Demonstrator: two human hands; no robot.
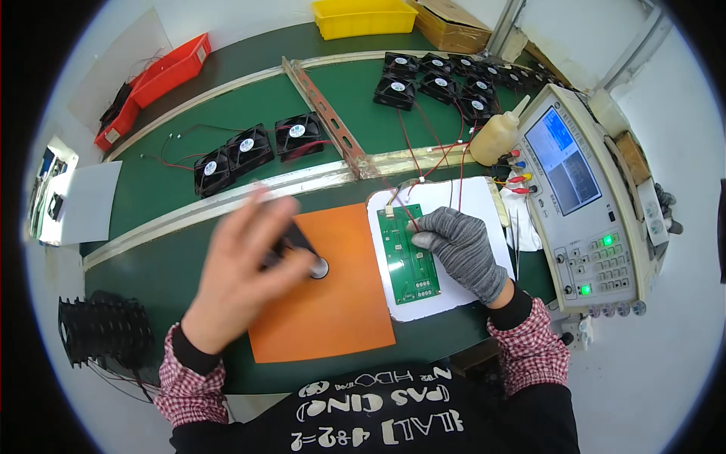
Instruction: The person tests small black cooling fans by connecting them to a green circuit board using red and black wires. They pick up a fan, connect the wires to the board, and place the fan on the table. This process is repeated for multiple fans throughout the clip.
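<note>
My bare left hand point(253, 268) is blurred by motion above an orange mat point(333, 321). Just beyond its fingers, partly covered by them, is a black cooling fan point(301, 240) with a round white label; whether the hand grips it cannot be told. My right hand point(460, 250), in a grey knit glove, has thumb and forefinger pinched together on a thin red wire point(411, 217). Those fingertips are over the upper right part of a green circuit board point(408, 265), which lies on a white pad point(461, 303). A small white connector point(389, 211) sits at the board's top edge.
Black fans point(249, 147) with leads lie beyond the metal rail; more fans point(439, 83) stand farther right. A stack of fans point(106, 329) is at left. At right are a tester point(575, 189), a squeeze bottle point(495, 140) and tweezers point(516, 242). Red point(170, 72) and yellow bins point(363, 19) stand behind.
</note>
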